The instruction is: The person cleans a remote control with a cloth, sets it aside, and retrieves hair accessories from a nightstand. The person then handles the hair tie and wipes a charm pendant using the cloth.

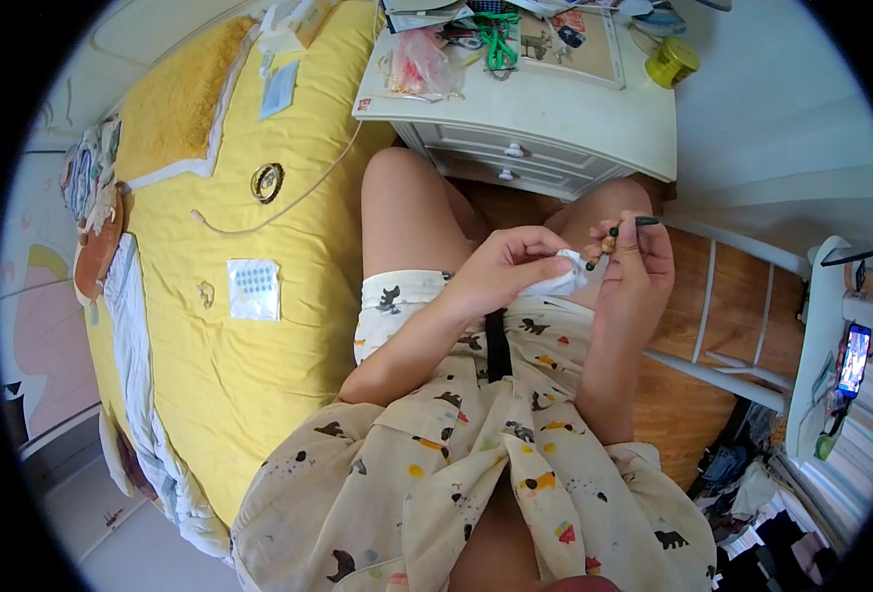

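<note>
Above my lap, my left hand (510,261) pinches a crumpled white tissue (561,279) between thumb and fingers. Close beside it on the right, my right hand (637,264) is closed on a beaded bracelet (608,247) with dark green and tan beads. A dark, elongated piece (645,221) shows at the fingertips of that hand; whether it belongs to the bracelet I cannot tell. The tissue is next to the lower beads, and I cannot see for certain whether they touch.
On the yellow bed (308,345) at left lie a dark bracelet (267,183), a small pale bracelet (205,294), a blue-dotted packet (254,289), a blue mask (278,91) and a cable (288,212). A cluttered white desk (545,113) stands ahead; a lit phone (854,361) is at right.
</note>
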Motion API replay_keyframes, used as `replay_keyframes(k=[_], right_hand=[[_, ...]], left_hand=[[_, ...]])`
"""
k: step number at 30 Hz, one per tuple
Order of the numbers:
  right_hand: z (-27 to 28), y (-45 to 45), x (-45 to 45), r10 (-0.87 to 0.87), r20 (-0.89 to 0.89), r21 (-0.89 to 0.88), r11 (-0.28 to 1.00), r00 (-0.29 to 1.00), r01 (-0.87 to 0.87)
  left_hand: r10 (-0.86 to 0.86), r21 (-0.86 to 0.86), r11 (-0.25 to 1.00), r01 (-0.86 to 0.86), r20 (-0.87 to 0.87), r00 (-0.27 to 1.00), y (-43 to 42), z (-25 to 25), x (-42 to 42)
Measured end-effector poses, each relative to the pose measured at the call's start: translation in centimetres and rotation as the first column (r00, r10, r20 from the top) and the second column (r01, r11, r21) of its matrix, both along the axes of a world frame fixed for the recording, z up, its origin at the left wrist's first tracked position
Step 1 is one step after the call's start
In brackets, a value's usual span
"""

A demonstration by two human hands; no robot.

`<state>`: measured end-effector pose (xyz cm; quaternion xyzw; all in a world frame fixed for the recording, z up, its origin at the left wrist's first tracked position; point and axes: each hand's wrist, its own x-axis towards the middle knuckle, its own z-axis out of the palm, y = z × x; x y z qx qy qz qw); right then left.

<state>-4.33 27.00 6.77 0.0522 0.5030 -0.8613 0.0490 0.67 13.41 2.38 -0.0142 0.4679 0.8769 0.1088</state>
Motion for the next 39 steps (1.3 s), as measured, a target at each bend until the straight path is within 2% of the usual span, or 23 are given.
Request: replay_keyframes(k=[3, 5, 7, 9, 12, 15, 18, 21, 24, 27, 30, 32, 33, 36, 39], right_hand=[[-0.2, 0.2, -0.3, 0.03, -0.051, -0.084, 0.996, 0.998, -0.034], [-1.1, 0.7, -0.6, 0.153, -0.05, -0.353, 0.922, 0.987, -0.16], [-1.4, 0.7, -1.0, 0.264, -0.09, -0.616, 0.743, 0.96, -0.262], [-1.5, 0.6, -1.4, 0.346, -0.167, -0.829, 0.458, 0.923, -0.322], [-1.1, 0.6, -1.2, 0.318, -0.122, -0.935, 0.282, 0.94, -0.217], [-1.3, 0.3, -1.4, 0.325, -0.158, -0.967, 0.141, 0.932, -0.213], [-0.8, 0.2, -1.2, 0.357, -0.11, -0.951, 0.233, 0.928, -0.202], [-0.4, -0.2, -0.9, 0.344, -0.056, -0.953, 0.261, 0.937, -0.152], [-1.0, -0.2, -1.0, 0.36, -0.131, -0.828, 0.472, 0.924, -0.301], [-1.3, -0.4, -1.0, 0.349, -0.244, -0.73, 0.548, 0.905, -0.408], [-0.5, -0.5, -0.8, 0.294, -0.181, -0.528, 0.776, 0.939, -0.345], [-0.5, -0.2, -0.7, 0.27, -0.204, -0.396, 0.856, 0.941, -0.332], [-0.6, 0.0, -0.7, 0.264, -0.23, -0.334, 0.883, 0.937, -0.331], [-0.7, 0.6, -0.8, 0.18, -0.335, 0.023, 0.983, 0.925, -0.183], [0.2, 0.6, -0.4, 0.149, -0.288, 0.122, 0.986, 0.946, -0.118]], left_hand=[[0.037, 0.033, 0.999, -0.038, 0.056, 0.998, -0.7, 0.1, 0.0], [0.071, 0.04, 0.997, -0.073, 0.045, 0.996, -0.9, 0.5, 0.0], [0.106, 0.038, 0.994, -0.107, 0.033, 0.994, -1.1, 1.2, 0.0], [0.137, 0.026, 0.99, -0.138, 0.02, 0.99, -1.1, 2.2, 0.2], [0.221, -0.05, 0.974, -0.221, -0.021, 0.975, -0.7, 4.2, 0.7], [0.327, -0.161, 0.926, -0.341, -0.111, 0.939, -0.3, 5.3, 0.8], [0.32, -0.37, 0.828, -0.422, -0.307, 0.896, -0.2, 5.5, 0.6], [0.283, -0.578, 0.627, -0.522, -0.456, 0.844, 0.1, 6.8, 0.1], [0.16, -0.667, 0.441, -0.6, -0.6, 0.784, 0.3, 7.4, -0.1], [0.141, -0.65, 0.494, -0.578, -0.596, 0.79, 0.9, 7.3, -0.3], [0.155, -0.57, 0.682, -0.458, -0.499, 0.852, 1.2, 5.9, -0.4], [0.246, -0.335, 0.874, -0.352, -0.32, 0.915, 2.0, 5.0, -0.3], [0.263, -0.191, 0.933, -0.306, -0.218, 0.94, 2.3, 4.7, -0.3], [0.164, 0.083, 0.984, -0.16, -0.055, 0.985, 2.1, 4.6, -0.2], [0.122, 0.079, 0.989, -0.121, -0.004, 0.993, 1.9, 4.6, -0.1]])
